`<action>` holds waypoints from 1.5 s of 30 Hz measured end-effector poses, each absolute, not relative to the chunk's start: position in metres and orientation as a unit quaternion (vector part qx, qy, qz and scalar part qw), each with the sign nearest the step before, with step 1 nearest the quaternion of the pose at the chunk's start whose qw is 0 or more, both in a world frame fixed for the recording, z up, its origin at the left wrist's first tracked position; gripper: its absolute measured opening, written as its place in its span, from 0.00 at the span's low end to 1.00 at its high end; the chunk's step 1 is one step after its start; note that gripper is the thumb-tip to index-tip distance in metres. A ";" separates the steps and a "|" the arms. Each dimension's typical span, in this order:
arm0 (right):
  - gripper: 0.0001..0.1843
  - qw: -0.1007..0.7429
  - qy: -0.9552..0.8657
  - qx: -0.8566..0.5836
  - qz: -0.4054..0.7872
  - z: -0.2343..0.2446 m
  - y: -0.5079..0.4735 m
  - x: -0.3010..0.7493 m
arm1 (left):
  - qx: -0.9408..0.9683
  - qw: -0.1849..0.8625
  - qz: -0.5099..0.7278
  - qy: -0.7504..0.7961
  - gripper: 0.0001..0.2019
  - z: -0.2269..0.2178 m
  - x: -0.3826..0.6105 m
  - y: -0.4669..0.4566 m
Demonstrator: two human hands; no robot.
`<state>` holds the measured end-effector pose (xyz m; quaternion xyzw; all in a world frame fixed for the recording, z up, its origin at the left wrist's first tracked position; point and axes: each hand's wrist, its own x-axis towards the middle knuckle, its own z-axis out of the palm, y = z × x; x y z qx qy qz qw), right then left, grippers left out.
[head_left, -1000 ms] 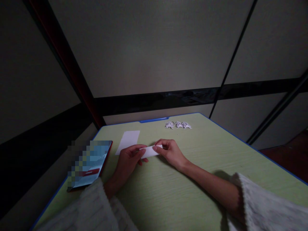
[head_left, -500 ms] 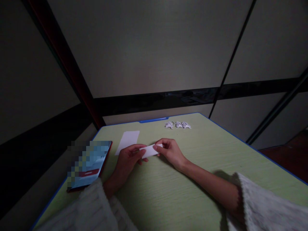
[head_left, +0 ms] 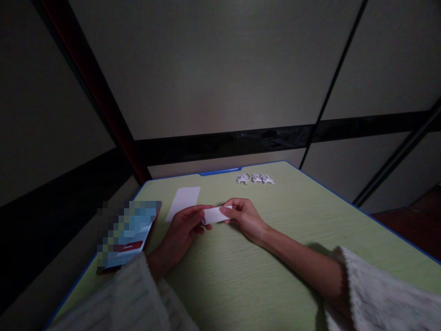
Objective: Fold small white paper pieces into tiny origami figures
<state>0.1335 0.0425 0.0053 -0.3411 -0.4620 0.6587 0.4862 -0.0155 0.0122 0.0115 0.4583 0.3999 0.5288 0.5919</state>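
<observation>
A small folded white piece of paper (head_left: 214, 215) is held between my two hands, just above the table. My left hand (head_left: 185, 228) grips its left end, thumb on the near side and fingers behind. At that end the paper's edge looks slightly curled open. My right hand (head_left: 244, 217) pinches the right end, with the thumb lying on top. The fingers behind the paper are partly hidden. Beyond my left hand lies a flat white sheet stack or sheet (head_left: 184, 201); I cannot tell how many layers it has.
Three small folded white paper figures (head_left: 256, 178) stand near the table's far edge. A tablet with a dark red case (head_left: 129, 248), its screen partly blurred, lies at left. The pale green table (head_left: 262, 285) has a blue rim, and cabinet panels (head_left: 220, 82) rise behind it.
The left end of the paper has gone from flat to slightly curled open. My left thumb has shifted a little along it. My right hand keeps nearly the same place.
</observation>
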 end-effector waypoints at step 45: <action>0.10 0.474 -0.600 -0.431 0.480 0.005 0.043 0.136 | 0.478 0.480 0.495 0.545 0.09 0.017 -0.011 0.013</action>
